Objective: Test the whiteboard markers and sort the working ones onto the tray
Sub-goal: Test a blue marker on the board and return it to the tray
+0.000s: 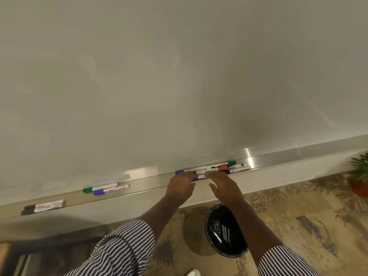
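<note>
A wide whiteboard fills the upper view, and a metal tray ledge runs along its bottom edge. A cluster of several markers with blue, green, red and black caps lies on the ledge at centre right. My left hand reaches the cluster's left end, and its fingers curl over a blue-capped marker. My right hand lies beside it, with straight fingers touching the front markers and the thumb spread. Further left lie a green and blue pair and two black markers.
A round black bin stands on the patterned floor below my right forearm, with a few markers inside. A potted plant stands at the right edge. A dark piece of furniture is at the lower left.
</note>
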The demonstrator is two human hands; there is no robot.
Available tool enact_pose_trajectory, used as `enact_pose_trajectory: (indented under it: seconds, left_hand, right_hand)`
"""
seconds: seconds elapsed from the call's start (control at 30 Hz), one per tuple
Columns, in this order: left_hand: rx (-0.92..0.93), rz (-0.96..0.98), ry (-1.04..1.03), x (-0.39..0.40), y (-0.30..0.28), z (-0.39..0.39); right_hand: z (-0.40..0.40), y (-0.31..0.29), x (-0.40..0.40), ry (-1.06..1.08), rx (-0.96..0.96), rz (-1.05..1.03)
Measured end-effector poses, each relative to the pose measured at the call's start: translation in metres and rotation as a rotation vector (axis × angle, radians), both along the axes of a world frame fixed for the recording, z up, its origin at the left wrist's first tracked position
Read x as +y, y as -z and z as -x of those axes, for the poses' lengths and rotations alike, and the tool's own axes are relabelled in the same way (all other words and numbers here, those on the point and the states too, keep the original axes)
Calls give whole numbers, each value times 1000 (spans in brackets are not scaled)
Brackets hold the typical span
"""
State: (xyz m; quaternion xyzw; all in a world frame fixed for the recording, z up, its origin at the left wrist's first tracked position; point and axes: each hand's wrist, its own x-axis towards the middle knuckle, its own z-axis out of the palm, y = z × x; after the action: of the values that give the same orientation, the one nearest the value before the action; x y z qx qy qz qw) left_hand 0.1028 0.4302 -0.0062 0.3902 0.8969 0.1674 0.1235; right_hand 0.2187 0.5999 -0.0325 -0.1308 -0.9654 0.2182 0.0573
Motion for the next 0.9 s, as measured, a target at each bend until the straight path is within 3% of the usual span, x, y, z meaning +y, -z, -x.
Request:
enact_pose_trajectory:
  seconds: [0.23,0.53,0.9]
  left_hand:
    - [-43,65,-2,1,11,9]
    - [-33,-10,-33,3,22,11]
    - [11,8,-57,-6,24,28]
  right_hand:
    - [20,9,3,-57,32,-109]
    - [45,9,9,-208,-59,-330]
    - [59,8,-6,-179,-86,-200]
